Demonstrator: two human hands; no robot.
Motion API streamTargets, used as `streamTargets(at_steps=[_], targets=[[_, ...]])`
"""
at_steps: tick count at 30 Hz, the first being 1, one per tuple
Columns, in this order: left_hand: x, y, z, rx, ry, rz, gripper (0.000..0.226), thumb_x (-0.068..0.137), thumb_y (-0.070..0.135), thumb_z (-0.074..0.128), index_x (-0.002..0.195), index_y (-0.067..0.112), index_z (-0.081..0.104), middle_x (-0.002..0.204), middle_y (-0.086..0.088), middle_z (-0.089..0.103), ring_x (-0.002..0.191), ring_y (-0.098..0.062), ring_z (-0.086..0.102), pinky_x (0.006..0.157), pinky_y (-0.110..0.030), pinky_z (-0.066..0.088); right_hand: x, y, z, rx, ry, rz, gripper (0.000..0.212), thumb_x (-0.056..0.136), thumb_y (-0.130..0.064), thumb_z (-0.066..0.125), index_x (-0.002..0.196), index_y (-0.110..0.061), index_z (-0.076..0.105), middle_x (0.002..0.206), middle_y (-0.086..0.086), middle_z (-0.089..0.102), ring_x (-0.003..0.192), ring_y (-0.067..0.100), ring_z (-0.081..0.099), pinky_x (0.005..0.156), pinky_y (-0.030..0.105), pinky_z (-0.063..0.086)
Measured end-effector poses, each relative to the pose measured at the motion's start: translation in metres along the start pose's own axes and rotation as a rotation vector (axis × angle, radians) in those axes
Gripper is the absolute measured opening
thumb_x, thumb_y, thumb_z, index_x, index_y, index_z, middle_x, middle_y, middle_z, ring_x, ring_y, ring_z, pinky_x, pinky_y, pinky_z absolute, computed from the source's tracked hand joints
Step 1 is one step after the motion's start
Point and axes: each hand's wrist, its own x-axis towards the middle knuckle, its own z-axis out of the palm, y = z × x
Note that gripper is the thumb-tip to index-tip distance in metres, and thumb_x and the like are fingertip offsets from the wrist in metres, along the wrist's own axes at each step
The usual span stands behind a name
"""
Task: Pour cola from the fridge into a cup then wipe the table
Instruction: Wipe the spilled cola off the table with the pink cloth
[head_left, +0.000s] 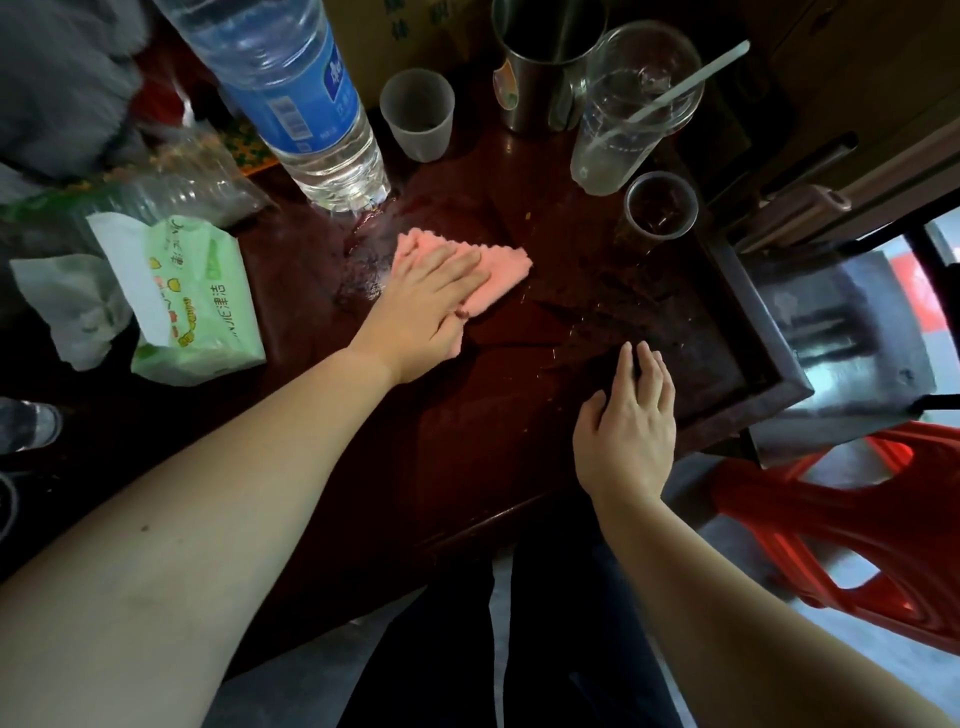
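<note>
The pink cloth is pressed flat on the wet counter by the left hand, fingers together. The right hand is rested nearby, fingers loosely spread. The cola cup is flanked by a water bottle and a tissue pack.

Dark red wooden table carries everything. Pink scalloped cloth lies mid-table, left hand flat on it. Right hand rests on table nearer the front edge, to the right, well apart from cloth. Behind cloth, L to R: big clear plastic water bottle w/ blue label, small frosted plastic cup, steel mug, tall clear plastic cup w/ straw. Small clear cup holding dark drink sits just in front of tall cup. Green tissue pack at far left. Red plastic stool off table's right side.
</note>
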Motion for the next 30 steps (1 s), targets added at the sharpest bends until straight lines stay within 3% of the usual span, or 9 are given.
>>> streamTargets(at_steps=[4,8,12,17,21,25,30], targets=[[-0.019,0.012,-0.003,0.066,0.046,-0.074,0.059,0.092,0.035,0.026,0.148,0.018,0.034,0.156,-0.002,0.028,0.147,-0.020,0.014,0.120,-0.043,-0.004,-0.001,-0.001,-0.001,0.004,-0.005,0.013,0.055,0.094,-0.025,0.035,0.146,-0.009,0.028,0.153,0.008,0.027,0.143,0.021,0.016,0.115,0.035,0.018],[-0.090,0.031,0.012,-0.081,0.266,-0.451,0.061,0.095,0.041,0.026,0.148,0.011,0.034,0.156,-0.010,0.027,0.146,-0.028,0.017,0.116,-0.048,0.012,-0.002,-0.002,-0.003,0.016,-0.011,0.009,0.055,0.095,-0.027,0.034,0.146,-0.008,0.028,0.153,0.009,0.028,0.142,0.022,0.019,0.116,0.039,0.022],[-0.150,0.028,0.032,-0.004,0.255,-0.709,0.060,0.095,0.037,0.032,0.148,0.008,0.032,0.156,-0.014,0.026,0.145,-0.034,0.018,0.114,-0.056,0.015,-0.008,-0.013,-0.010,-0.007,0.008,-0.040,0.059,0.097,-0.033,0.039,0.147,-0.005,0.024,0.154,0.015,0.022,0.143,0.029,0.017,0.117,0.045,0.016],[-0.160,0.028,0.048,0.071,0.219,-0.741,0.060,0.099,0.037,0.031,0.151,0.008,0.024,0.159,-0.012,0.018,0.147,-0.029,0.012,0.118,-0.051,0.007,0.008,-0.085,-0.012,0.046,-0.057,-0.445,0.053,0.093,-0.034,0.050,0.135,-0.002,0.044,0.143,0.021,0.037,0.134,0.037,0.032,0.112,0.045,0.028],[-0.159,0.023,0.051,0.047,0.235,-0.745,0.062,0.096,0.039,0.025,0.151,0.011,0.021,0.160,-0.008,0.016,0.148,-0.025,0.008,0.119,-0.046,0.006,0.040,-0.160,0.017,0.008,-0.145,-0.386,0.064,0.095,-0.048,0.041,0.141,-0.004,0.034,0.150,0.020,0.028,0.139,0.033,0.022,0.114,0.040,0.015],[-0.158,0.022,0.053,0.058,0.245,-0.752,0.064,0.095,0.039,0.026,0.152,0.012,0.019,0.160,-0.006,0.014,0.148,-0.023,0.006,0.119,-0.045,0.005,0.040,-0.177,0.048,-0.171,-0.113,-0.299,0.067,0.097,-0.047,0.033,0.148,-0.006,0.016,0.156,0.020,0.014,0.144,0.032,0.010,0.118,0.040,0.004],[-0.156,0.022,0.053,0.047,0.283,-0.757,0.062,0.094,0.037,0.031,0.150,0.011,0.024,0.159,-0.006,0.019,0.147,-0.023,0.011,0.119,-0.046,0.007,0.038,-0.165,0.050,-0.220,-0.095,-0.397,0.064,0.095,-0.042,0.038,0.148,-0.011,0.022,0.154,0.020,0.018,0.140,0.035,0.019,0.115,0.042,0.015]])
